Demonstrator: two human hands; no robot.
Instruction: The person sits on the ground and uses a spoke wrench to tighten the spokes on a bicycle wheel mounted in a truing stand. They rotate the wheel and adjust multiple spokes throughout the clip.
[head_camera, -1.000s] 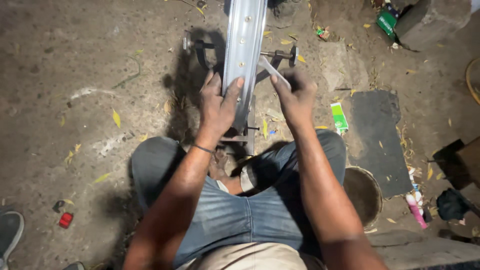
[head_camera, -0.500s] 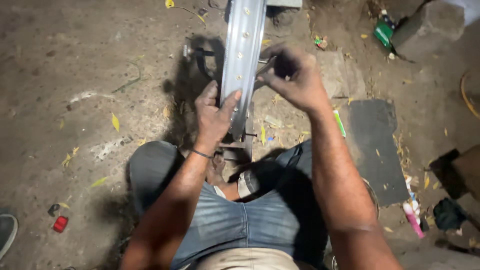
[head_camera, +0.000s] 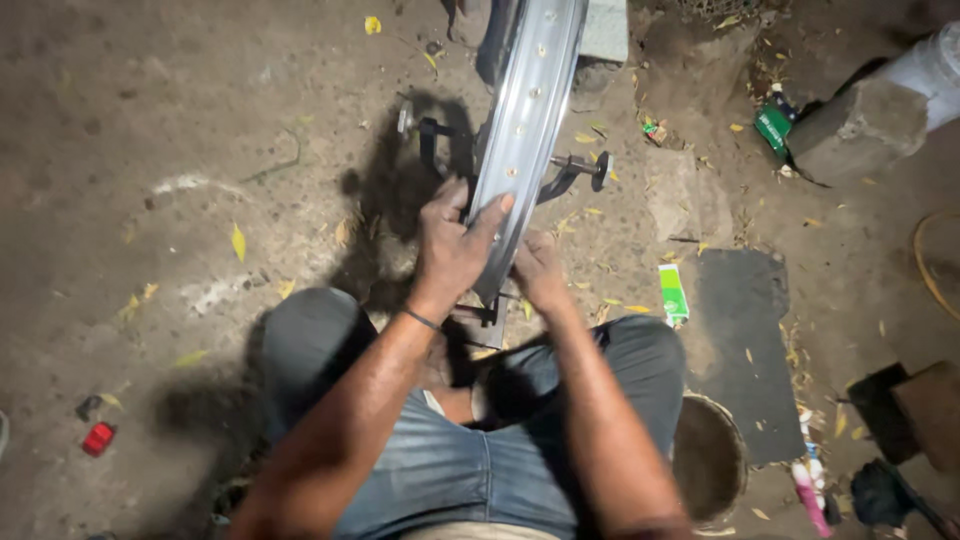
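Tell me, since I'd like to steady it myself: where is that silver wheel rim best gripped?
Probably the near end of the wheel rim, from both sides: it stands on edge in a dark stand, leaving both flanks free. The left hand already wraps it there.

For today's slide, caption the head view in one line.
Seated on dirt ground, both hands, left hand and right hand, grip a silver wheel rim on a stand.

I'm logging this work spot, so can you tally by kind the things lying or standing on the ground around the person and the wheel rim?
Silver wheel rim on its dark stand, held by left hand and right hand: 1
Green and white box: 1
Round bucket: 1
Dark mat: 1
Small red object: 1
Stone block: 1
Total: 6
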